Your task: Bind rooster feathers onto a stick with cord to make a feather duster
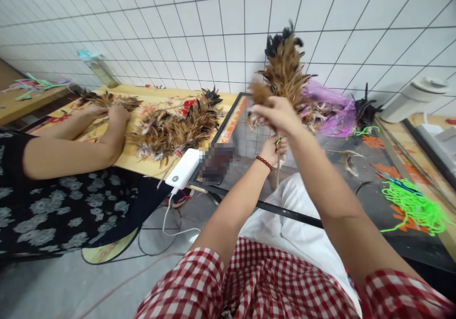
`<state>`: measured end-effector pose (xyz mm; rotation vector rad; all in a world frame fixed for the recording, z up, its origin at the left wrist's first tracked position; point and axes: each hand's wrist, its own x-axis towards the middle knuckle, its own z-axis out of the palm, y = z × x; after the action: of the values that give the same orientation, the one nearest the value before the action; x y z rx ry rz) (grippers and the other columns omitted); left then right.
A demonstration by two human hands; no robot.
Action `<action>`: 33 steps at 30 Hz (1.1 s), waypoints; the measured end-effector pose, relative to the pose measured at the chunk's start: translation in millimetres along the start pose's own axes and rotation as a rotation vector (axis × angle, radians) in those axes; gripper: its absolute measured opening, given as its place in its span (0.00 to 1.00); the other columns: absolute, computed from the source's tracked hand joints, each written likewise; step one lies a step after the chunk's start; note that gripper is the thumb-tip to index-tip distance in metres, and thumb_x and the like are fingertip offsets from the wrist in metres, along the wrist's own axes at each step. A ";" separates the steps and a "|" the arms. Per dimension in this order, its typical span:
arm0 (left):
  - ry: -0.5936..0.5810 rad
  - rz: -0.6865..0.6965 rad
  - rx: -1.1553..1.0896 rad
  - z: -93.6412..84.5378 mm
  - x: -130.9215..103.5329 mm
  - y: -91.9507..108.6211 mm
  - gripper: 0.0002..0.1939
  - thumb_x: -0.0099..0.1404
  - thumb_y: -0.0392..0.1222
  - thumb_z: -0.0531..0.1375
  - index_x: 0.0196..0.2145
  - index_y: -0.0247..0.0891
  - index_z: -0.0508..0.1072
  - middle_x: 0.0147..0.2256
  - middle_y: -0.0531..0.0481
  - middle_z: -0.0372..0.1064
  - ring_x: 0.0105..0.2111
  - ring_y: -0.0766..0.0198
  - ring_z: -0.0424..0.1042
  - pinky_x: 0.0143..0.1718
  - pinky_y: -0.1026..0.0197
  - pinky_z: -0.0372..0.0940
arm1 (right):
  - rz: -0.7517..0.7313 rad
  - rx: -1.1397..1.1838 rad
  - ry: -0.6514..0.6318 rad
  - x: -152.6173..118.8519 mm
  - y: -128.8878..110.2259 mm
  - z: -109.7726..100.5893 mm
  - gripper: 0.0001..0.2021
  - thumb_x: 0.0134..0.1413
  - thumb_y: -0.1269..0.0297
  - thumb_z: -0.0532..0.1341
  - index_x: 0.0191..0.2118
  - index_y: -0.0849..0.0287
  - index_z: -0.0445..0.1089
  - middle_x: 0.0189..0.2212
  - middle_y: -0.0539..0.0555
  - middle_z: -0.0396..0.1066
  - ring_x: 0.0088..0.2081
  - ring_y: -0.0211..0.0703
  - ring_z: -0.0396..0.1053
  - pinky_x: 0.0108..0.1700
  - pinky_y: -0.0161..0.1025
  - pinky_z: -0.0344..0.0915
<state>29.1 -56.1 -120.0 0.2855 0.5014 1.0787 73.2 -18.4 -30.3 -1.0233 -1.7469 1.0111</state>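
Observation:
A feather duster (288, 67), brown with black tips at its top, stands in front of me, its thin stick pointing down towards my lap. My left hand (273, 150), wearing a red bead bracelet, is closed round the stick below the feathers, with a bit of green cord at the fingers. Just above it, my right hand (280, 114) is closed on a tuft of brown feathers (259, 93), smeared by motion, beside the duster's lower feathers. Whether this tuft touches the stick I cannot tell. Behind my right hand lies a pink plastic bag (333, 105) with loose feathers.
Bright green cord (413, 205) lies at the right, near a white cup (415, 98) and black feathers (366, 110). Left of me are a phone (215, 164), a white power bank (183, 169) with a cable, and a finished-looking feather bundle (178, 129). A co-worker's hands (116, 114) handle feathers.

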 end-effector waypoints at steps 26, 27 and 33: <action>0.019 0.117 0.371 19.8 -19.3 -2.7 0.18 0.81 0.45 0.47 0.33 0.37 0.63 0.22 0.60 0.57 0.13 0.80 0.47 0.15 0.76 0.40 | 0.093 0.097 0.250 -45.4 76.6 -59.3 0.12 0.34 0.62 0.73 0.28 0.60 0.76 0.27 0.49 0.76 0.32 0.40 0.70 0.39 0.38 0.67; 0.039 0.130 0.391 20.2 -19.4 -3.4 0.17 0.81 0.44 0.48 0.33 0.37 0.62 0.21 0.60 0.57 0.13 0.80 0.47 0.15 0.76 0.40 | 0.102 0.102 0.269 -46.8 76.3 -58.5 0.12 0.35 0.63 0.74 0.29 0.59 0.75 0.28 0.49 0.76 0.33 0.40 0.70 0.39 0.38 0.67; 0.132 0.235 0.470 25.7 -23.4 2.3 0.16 0.80 0.42 0.52 0.31 0.39 0.58 0.21 0.62 0.55 0.14 0.79 0.48 0.17 0.74 0.40 | 0.489 0.384 -0.105 -83.8 58.4 -67.8 0.22 0.40 0.52 0.78 0.35 0.58 0.71 0.28 0.48 0.71 0.25 0.33 0.66 0.27 0.31 0.61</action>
<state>31.9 -75.5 -91.2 0.7027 0.8565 1.2037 174.7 -60.7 -84.6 -1.1818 -1.3254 1.6584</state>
